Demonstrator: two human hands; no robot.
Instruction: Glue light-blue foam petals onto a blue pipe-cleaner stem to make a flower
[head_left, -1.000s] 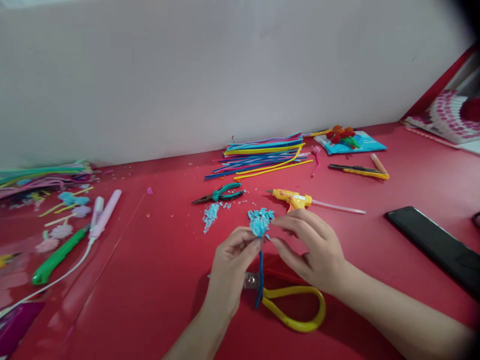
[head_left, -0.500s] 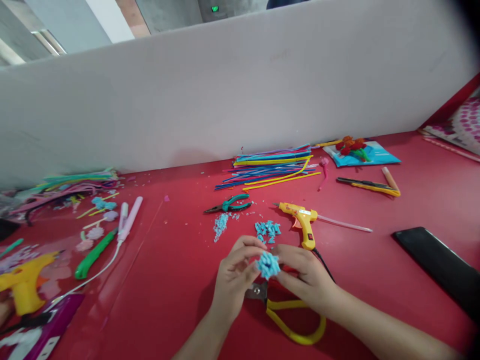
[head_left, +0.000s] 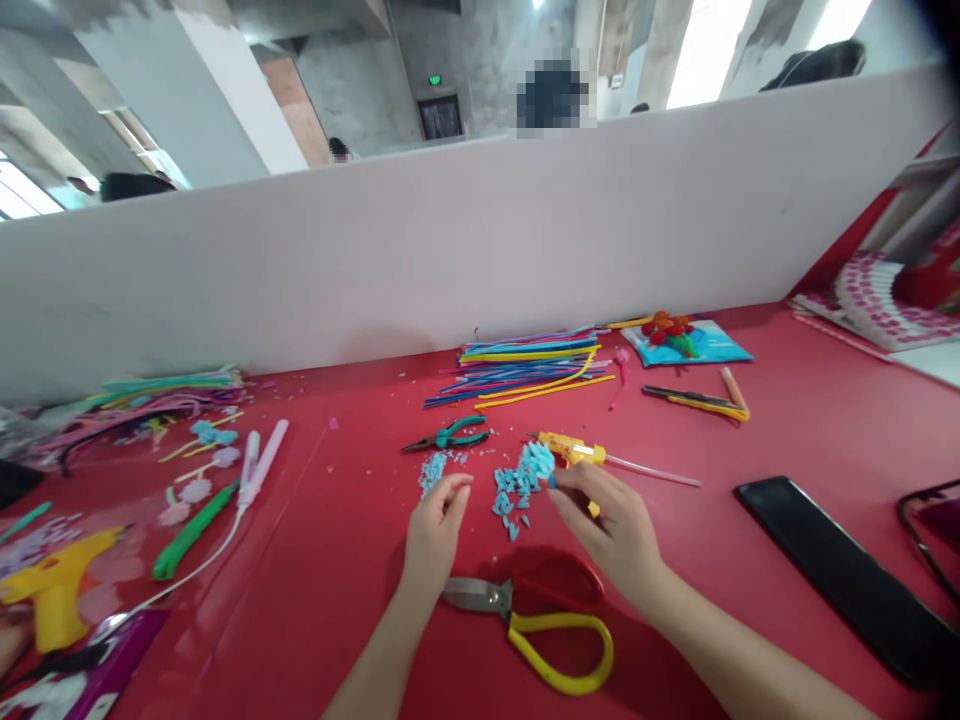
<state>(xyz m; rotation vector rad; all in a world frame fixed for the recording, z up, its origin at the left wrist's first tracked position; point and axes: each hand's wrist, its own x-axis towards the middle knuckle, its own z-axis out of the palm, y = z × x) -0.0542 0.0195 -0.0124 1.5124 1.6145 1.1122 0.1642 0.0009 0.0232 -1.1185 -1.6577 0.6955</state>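
My right hand [head_left: 611, 520] pinches a fluffy light-blue piece [head_left: 538, 462] and holds it up above the table. Below and left of it lies a pile of small blue bits [head_left: 507, 492]. My left hand [head_left: 439, 520] is over the table left of the pile, thumb and fingers drawn together; whether something small is between them cannot be made out. Scissors [head_left: 559, 650] with one red and one yellow handle lie below, between my forearms. A yellow glue gun [head_left: 571, 449] is partly hidden behind my right hand. Teal-handled pliers [head_left: 450, 436] lie beyond my left hand.
Colourful stems [head_left: 525, 368] lie by the white partition [head_left: 465, 250]. A black phone [head_left: 844, 575] and a folded yellow tool [head_left: 697, 401] are at the right. At the left are a green cutter [head_left: 193, 535], a pink tool [head_left: 262, 465] and another yellow glue gun [head_left: 58, 590].
My left hand has let go of the blue piece and moved left and down. My right hand has lifted it up and forward. The view has tilted upward, showing people beyond the partition.
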